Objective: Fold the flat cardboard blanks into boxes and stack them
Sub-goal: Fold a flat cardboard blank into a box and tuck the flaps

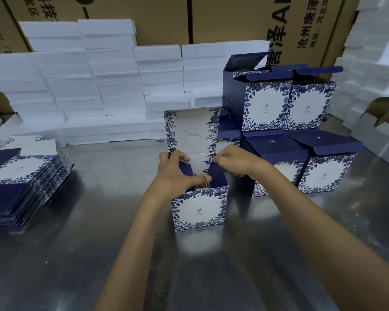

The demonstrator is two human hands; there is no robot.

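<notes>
A person's left hand (pixel 177 173) is reaching into the open top of a blue-and-white box (pixel 199 208), thumb stretched along the front rim and fingers curled over the left side flap, while the right hand (pixel 230 161) is pinching the dark right flap (pixel 217 173) between fingers and thumb. The box is standing upright on the steel table (pixel 99 254), its lid (pixel 189 131) raised behind the hands. Just to the right, finished boxes (pixel 301 131) are sitting stacked two high. Flat blanks (pixel 20 182) are lying piled at far left, with white foam blocks (pixel 88 86) and brown cartons (pixel 234 19) lining the back.
</notes>
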